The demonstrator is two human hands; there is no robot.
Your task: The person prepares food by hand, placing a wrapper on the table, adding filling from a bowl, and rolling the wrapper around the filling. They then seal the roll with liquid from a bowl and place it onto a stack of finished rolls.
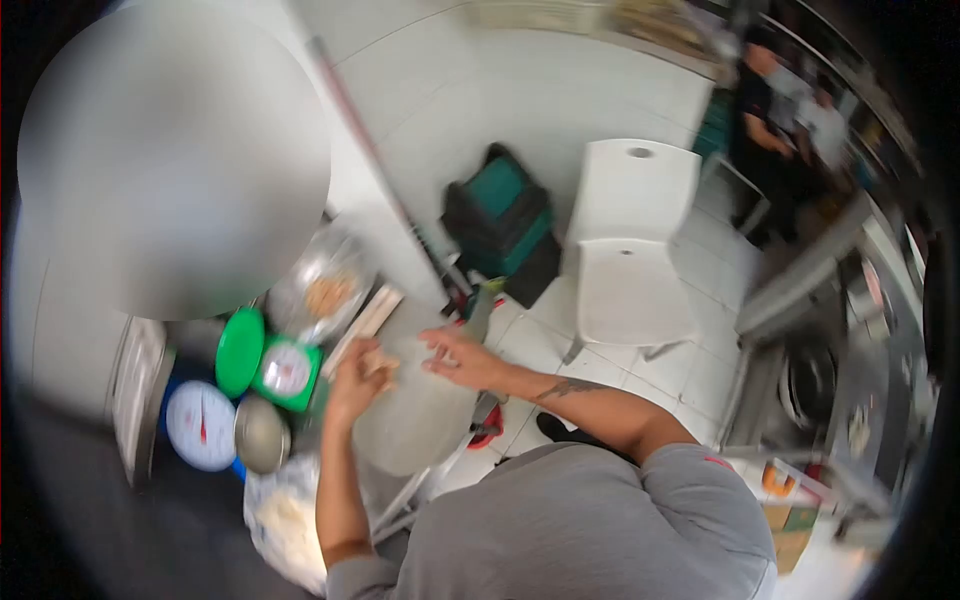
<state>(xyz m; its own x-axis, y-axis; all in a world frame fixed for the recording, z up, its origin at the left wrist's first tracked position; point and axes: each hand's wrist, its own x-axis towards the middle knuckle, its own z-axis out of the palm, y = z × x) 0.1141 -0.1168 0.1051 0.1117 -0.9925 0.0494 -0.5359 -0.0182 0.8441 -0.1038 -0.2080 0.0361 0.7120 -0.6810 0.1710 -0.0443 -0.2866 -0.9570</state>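
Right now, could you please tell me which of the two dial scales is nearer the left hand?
The green scale: it sits close beside the left hand, while the blue scale, with its larger-looking dial, sits farther off.

No text is legible; dial markings on the blue scale [201, 427] and green scale [287, 371] are blurred.

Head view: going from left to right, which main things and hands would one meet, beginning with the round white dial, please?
Round white dial, green-framed dial, left hand, right hand, white chair, person in black.
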